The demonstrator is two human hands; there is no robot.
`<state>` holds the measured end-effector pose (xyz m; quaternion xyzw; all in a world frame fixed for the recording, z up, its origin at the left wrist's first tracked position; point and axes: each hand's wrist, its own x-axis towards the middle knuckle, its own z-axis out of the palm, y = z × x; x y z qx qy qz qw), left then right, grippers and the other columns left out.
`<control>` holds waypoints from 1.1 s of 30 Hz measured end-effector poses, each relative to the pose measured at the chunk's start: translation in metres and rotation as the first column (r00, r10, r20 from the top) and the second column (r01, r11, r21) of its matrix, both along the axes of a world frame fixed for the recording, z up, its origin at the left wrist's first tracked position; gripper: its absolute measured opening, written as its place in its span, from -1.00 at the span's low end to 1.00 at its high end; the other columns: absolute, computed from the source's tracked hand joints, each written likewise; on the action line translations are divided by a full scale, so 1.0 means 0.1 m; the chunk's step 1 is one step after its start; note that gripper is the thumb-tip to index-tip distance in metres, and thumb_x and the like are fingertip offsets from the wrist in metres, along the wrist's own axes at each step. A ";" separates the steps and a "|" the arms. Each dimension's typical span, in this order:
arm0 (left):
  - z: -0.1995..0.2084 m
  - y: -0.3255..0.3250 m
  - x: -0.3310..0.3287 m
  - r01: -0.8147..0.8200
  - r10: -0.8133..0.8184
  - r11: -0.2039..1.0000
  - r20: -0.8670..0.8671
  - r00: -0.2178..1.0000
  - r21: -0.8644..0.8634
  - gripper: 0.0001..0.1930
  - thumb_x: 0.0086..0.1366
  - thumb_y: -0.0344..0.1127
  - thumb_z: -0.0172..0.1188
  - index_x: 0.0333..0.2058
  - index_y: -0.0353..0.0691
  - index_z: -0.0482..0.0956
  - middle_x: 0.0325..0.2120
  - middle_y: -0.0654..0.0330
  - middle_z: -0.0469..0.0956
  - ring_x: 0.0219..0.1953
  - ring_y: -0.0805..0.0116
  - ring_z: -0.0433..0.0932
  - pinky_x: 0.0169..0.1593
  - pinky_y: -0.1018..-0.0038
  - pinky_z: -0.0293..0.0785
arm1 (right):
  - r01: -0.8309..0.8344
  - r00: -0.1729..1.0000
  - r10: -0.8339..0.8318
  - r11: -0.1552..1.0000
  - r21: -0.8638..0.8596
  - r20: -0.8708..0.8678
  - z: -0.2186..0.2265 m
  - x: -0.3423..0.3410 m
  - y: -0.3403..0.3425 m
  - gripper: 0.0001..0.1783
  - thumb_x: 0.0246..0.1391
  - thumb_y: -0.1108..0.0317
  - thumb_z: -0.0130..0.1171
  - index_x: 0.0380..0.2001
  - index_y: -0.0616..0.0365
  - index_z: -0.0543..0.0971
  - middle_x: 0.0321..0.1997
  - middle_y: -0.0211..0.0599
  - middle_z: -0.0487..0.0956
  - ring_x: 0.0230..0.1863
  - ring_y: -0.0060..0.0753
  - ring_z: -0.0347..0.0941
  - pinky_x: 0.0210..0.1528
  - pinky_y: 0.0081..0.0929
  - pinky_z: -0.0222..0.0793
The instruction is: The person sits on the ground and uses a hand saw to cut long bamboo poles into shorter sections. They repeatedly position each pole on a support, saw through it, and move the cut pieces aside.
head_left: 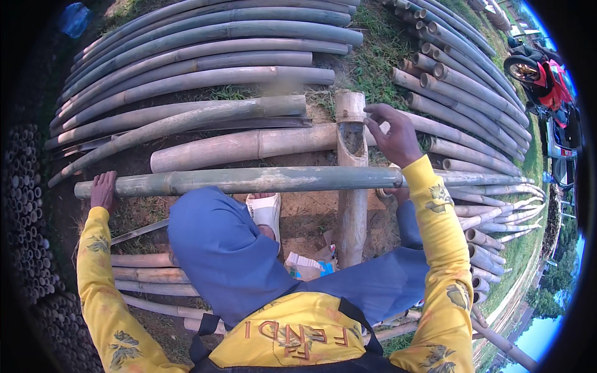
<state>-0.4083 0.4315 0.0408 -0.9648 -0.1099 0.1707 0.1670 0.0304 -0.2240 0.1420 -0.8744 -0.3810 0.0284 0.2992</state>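
Observation:
A long green-grey bamboo pole [249, 180] lies crosswise over my lap, above my knees. My left hand [104, 189] is wrapped round it close to its left end. Beyond its middle right stands a thicker bamboo post [352, 217] with a scooped notch cut below its top. My right hand [394, 134] is raised beside that notch, its thumb and forefinger pinched close to the post's rim. Whatever lies between those fingertips is too small to make out. The pole passes in front of the post, below the notch.
Bamboo poles [205, 46] lie in rows at the far left, with another stack [460, 93] at the far right. Cut bamboo ends [28, 205] are piled at the left edge. A torn carton [311, 264] sits between my legs. A red motorcycle [553, 87] stands at the upper right.

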 end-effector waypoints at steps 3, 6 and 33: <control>0.14 -0.14 0.09 -0.067 0.069 0.998 -0.120 0.990 0.021 -0.24 -0.07 -0.42 0.43 0.18 -0.11 0.38 0.02 0.16 0.50 0.20 0.16 0.45 0.32 0.15 0.27 | -0.146 0.978 0.175 0.962 -0.231 0.110 -0.76 0.21 1.00 -0.44 0.14 0.13 0.36 0.18 0.04 0.52 0.09 -0.19 0.58 0.12 -0.11 0.51 0.12 -0.19 0.42; 0.41 -0.30 0.35 -0.121 0.130 0.991 -0.237 0.963 0.055 -0.16 0.01 -0.47 0.35 0.33 -0.03 0.29 0.09 0.16 0.51 0.21 0.12 0.45 0.32 0.12 0.27 | -0.162 0.941 0.273 0.881 -0.444 0.198 -1.21 0.22 1.69 -0.14 0.00 -0.05 0.46 0.33 -0.03 0.39 0.29 -0.28 0.48 0.35 -0.18 0.35 0.35 -0.01 0.20; 0.89 -1.27 4.08 0.612 0.917 -0.367 -0.381 0.114 -0.701 -0.37 0.23 0.20 0.29 0.06 -0.19 0.49 -0.14 0.14 0.51 -0.02 0.20 0.43 0.04 0.22 0.36 | 0.000 0.751 0.166 0.968 -0.251 0.639 0.22 1.06 0.75 -0.29 -0.09 0.22 0.42 0.15 0.16 0.42 -0.07 -0.15 0.51 0.02 -0.02 0.44 0.19 -0.10 0.19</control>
